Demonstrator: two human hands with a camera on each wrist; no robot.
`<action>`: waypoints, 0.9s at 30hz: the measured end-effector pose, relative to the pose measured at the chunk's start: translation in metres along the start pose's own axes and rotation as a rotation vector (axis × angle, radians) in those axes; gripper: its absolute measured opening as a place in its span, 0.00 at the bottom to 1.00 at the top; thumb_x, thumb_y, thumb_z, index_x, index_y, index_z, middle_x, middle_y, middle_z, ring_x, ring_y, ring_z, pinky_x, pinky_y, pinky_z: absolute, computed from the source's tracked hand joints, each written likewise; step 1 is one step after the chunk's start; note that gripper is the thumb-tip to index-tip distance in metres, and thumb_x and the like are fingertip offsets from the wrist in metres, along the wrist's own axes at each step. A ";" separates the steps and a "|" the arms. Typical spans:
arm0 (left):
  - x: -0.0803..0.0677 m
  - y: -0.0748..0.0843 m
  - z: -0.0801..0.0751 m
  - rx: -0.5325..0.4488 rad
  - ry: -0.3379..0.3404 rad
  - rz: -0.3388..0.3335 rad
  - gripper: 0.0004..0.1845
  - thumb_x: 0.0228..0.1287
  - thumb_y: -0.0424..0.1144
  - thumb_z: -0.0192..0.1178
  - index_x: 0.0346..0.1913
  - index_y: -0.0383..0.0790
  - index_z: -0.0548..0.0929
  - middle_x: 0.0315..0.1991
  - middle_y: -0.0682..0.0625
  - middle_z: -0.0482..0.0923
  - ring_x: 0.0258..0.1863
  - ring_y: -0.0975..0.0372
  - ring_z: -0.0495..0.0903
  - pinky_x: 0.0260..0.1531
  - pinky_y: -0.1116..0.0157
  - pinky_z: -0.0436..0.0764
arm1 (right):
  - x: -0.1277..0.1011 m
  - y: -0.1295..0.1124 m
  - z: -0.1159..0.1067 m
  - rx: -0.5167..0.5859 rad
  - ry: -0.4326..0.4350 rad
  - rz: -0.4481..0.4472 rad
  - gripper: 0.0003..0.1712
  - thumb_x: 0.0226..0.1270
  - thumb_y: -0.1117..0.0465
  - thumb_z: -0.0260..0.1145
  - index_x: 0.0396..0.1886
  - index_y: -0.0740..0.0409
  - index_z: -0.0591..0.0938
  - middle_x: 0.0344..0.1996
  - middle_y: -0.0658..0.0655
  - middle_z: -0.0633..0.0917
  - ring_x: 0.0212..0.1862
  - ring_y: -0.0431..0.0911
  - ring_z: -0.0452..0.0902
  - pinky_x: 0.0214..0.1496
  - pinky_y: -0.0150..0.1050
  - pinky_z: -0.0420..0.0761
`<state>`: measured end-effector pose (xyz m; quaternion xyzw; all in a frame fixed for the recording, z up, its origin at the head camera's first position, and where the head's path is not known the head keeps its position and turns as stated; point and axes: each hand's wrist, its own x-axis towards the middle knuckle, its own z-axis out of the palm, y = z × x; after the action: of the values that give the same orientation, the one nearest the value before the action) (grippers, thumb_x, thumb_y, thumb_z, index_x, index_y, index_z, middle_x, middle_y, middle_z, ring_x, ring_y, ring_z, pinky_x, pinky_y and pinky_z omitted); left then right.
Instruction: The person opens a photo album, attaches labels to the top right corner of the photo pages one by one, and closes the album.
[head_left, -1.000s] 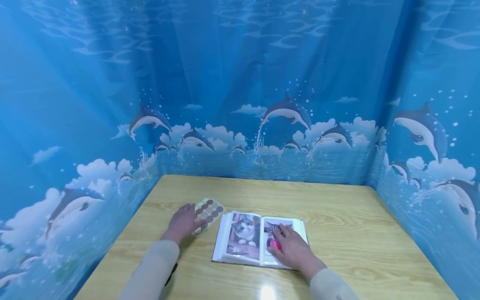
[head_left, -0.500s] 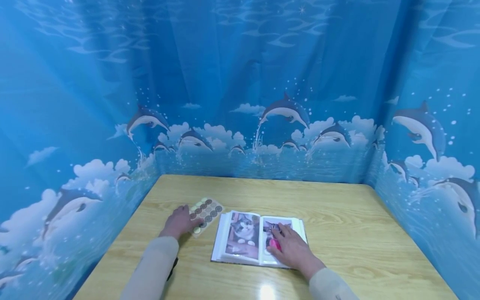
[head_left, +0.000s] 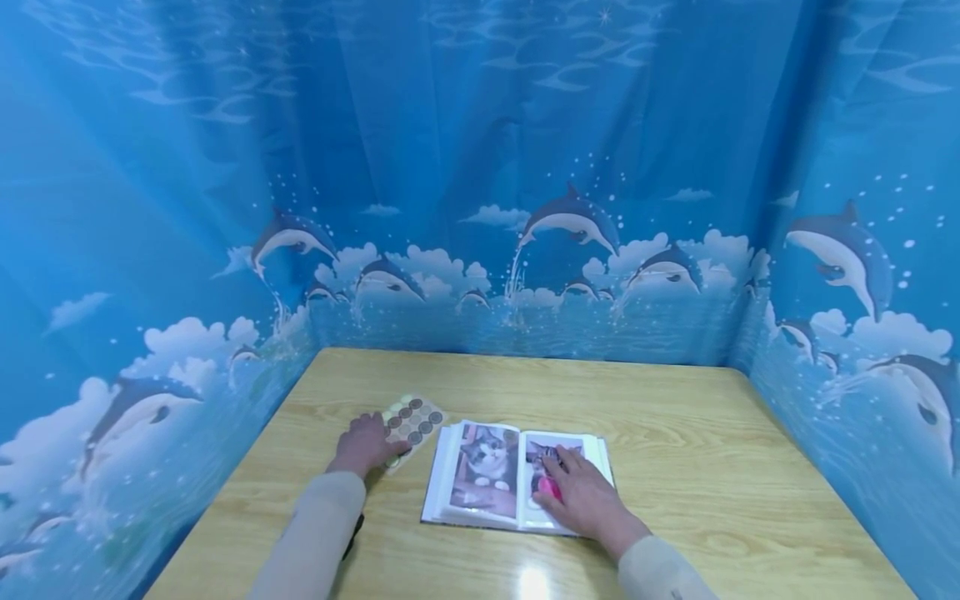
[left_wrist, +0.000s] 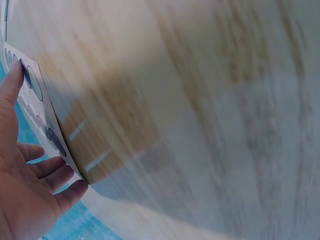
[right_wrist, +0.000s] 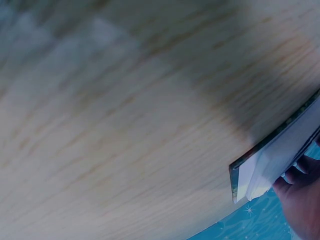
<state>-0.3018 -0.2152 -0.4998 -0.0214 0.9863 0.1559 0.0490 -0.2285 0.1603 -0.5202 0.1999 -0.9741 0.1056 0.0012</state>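
A clear-edged sheet of round stickers [head_left: 420, 427], with rows of pale yellow, brown and grey discs, lies on the table left of an open photo album [head_left: 442, 492]. My left hand [head_left: 362, 446] rests over the sheet's left side, thumb and fingers spread apart. In the left wrist view the thumb [left_wrist: 14, 80] touches the sheet's face near a round sticker, and the other fingertips sit right at its edge. A grey-and-white cat photo [head_left: 487, 471] fills the album's left page. My right hand [head_left: 588, 500] lies flat on the right page, covering part of another cat photo [head_left: 537, 454].
The wooden table [head_left: 675, 433] carries both items. Blue curtains [head_left: 465, 150] printed with dolphins and clouds stand along its back and sides. The album's dark cover edge [right_wrist: 265, 140] shows in the right wrist view.
My left hand first slid slightly left, uncovering more of the sticker sheet, then shifted slightly right. My right hand stays on the album page. The head view has moved a little.
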 end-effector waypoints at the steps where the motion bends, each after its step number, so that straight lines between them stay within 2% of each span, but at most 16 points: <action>1: 0.000 0.001 0.000 0.004 0.004 0.002 0.49 0.59 0.60 0.66 0.66 0.19 0.64 0.61 0.24 0.67 0.61 0.35 0.66 0.60 0.38 0.69 | 0.000 0.000 0.000 -0.001 -0.001 0.001 0.42 0.71 0.35 0.56 0.72 0.60 0.69 0.72 0.69 0.63 0.73 0.64 0.57 0.74 0.56 0.58; 9: -0.001 0.000 0.000 0.014 0.014 0.001 0.49 0.59 0.60 0.66 0.66 0.19 0.65 0.60 0.25 0.67 0.61 0.36 0.67 0.60 0.39 0.69 | 0.000 -0.001 0.000 -0.010 0.005 0.004 0.42 0.71 0.35 0.56 0.72 0.60 0.69 0.72 0.69 0.63 0.73 0.64 0.57 0.74 0.56 0.58; 14: -0.004 -0.003 0.000 0.018 0.017 -0.006 0.53 0.55 0.67 0.65 0.65 0.21 0.68 0.63 0.24 0.65 0.63 0.35 0.63 0.60 0.37 0.67 | 0.000 -0.001 0.000 -0.013 0.005 0.007 0.42 0.70 0.35 0.57 0.72 0.60 0.69 0.72 0.68 0.63 0.73 0.64 0.57 0.74 0.56 0.58; 18: -0.007 -0.008 -0.001 0.038 0.028 -0.003 0.54 0.51 0.70 0.64 0.64 0.24 0.72 0.61 0.25 0.65 0.61 0.35 0.64 0.57 0.36 0.68 | 0.000 -0.002 -0.001 -0.008 0.005 0.009 0.42 0.70 0.35 0.57 0.72 0.60 0.69 0.72 0.68 0.63 0.73 0.64 0.57 0.74 0.56 0.57; 23: -0.009 -0.010 -0.002 0.041 0.029 0.013 0.49 0.52 0.69 0.65 0.65 0.31 0.75 0.59 0.28 0.67 0.61 0.37 0.64 0.57 0.36 0.69 | 0.000 -0.003 -0.002 0.000 0.006 0.012 0.42 0.70 0.36 0.57 0.72 0.61 0.69 0.72 0.69 0.63 0.73 0.64 0.56 0.74 0.56 0.57; 27: -0.010 -0.010 -0.002 0.017 0.028 0.007 0.49 0.52 0.66 0.67 0.66 0.30 0.73 0.58 0.30 0.67 0.60 0.38 0.64 0.58 0.37 0.68 | 0.000 -0.002 -0.002 -0.005 -0.009 0.027 0.42 0.71 0.35 0.56 0.73 0.59 0.68 0.73 0.67 0.62 0.74 0.63 0.55 0.75 0.56 0.57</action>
<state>-0.2913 -0.2247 -0.5002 -0.0195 0.9883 0.1473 0.0348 -0.2280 0.1586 -0.5181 0.1873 -0.9770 0.1021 -0.0041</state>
